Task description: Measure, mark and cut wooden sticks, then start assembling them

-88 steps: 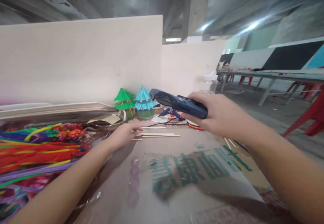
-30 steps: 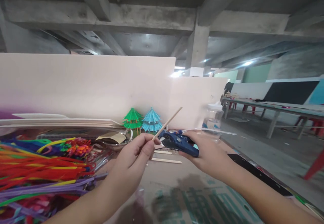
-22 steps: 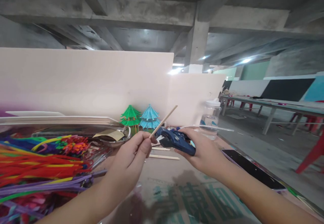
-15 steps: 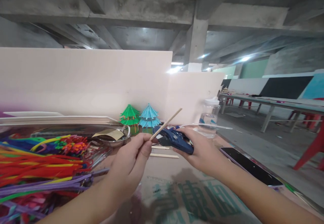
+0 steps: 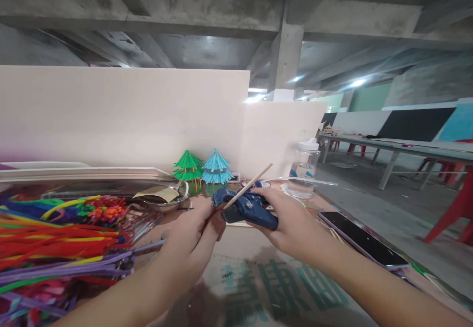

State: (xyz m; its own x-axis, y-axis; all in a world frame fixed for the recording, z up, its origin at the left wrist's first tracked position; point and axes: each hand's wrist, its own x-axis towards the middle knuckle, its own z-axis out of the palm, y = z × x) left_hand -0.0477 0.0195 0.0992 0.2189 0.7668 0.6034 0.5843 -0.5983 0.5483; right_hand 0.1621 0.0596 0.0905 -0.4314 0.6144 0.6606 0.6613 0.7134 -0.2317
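Observation:
A thin wooden stick [image 5: 254, 181] slants up to the right from my left hand [image 5: 194, 238], whose thumb and fingers are pinched on its lower end. My right hand [image 5: 286, 213] is wrapped round a dark blue hand tool [image 5: 253, 209] with a blackish front part; its exact kind is hard to make out. The tool's front is up against the fingers of my left hand, and the stick passes across it. Just behind the tool stand a green paper-roofed tree model [image 5: 187, 167] and a light blue one [image 5: 216, 167].
Colourful pipe cleaners [image 5: 55, 243] are heaped at the left, with a metal bowl [image 5: 162, 201] behind them. A phone [image 5: 364, 238] lies at the right edge and a water bottle [image 5: 303, 169] stands at the back. A clear sheet with green characters [image 5: 284, 287] covers the front.
My right hand has brought the blue tool left and slightly down, closer to my left hand. The stick's tip has shifted a little right and down.

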